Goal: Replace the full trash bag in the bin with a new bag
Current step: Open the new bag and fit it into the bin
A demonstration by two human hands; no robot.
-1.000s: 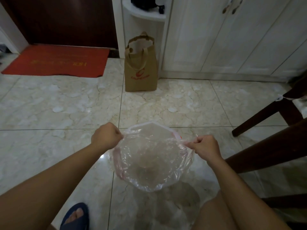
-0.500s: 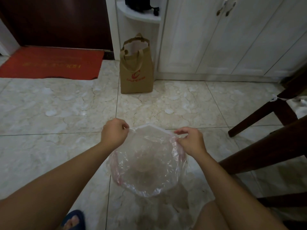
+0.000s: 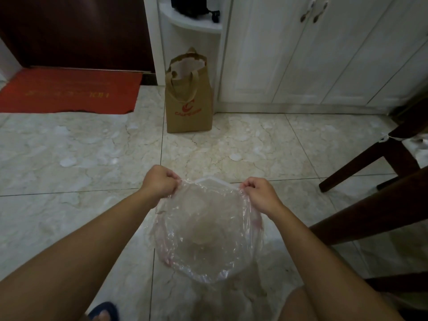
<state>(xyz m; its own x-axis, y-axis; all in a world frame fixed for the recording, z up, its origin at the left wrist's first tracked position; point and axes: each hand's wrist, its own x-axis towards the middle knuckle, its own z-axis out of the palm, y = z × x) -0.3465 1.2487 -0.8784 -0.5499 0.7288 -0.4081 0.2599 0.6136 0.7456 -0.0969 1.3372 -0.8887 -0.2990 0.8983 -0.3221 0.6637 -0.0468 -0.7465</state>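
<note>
A clear, crinkled plastic trash bag (image 3: 206, 237) hangs open-mouthed above the marble floor in front of me, with a faint pink tint along its edges. My left hand (image 3: 159, 181) pinches the bag's rim at its upper left. At the upper right of the rim, my right hand (image 3: 259, 195) grips the plastic with curled fingers. The mouth is stretched between both hands. No bin shows in this view.
A brown paper bag (image 3: 188, 96) stands by the white cabinets (image 3: 301, 54). A red doormat (image 3: 69, 91) lies at the dark door, far left. Dark wooden chair legs (image 3: 370, 163) stand at the right. My slippered foot (image 3: 104, 312) is at the bottom edge.
Both hands have slid along the rim toward its far edge and come closer together. The bag's mouth now hangs more toward me.
</note>
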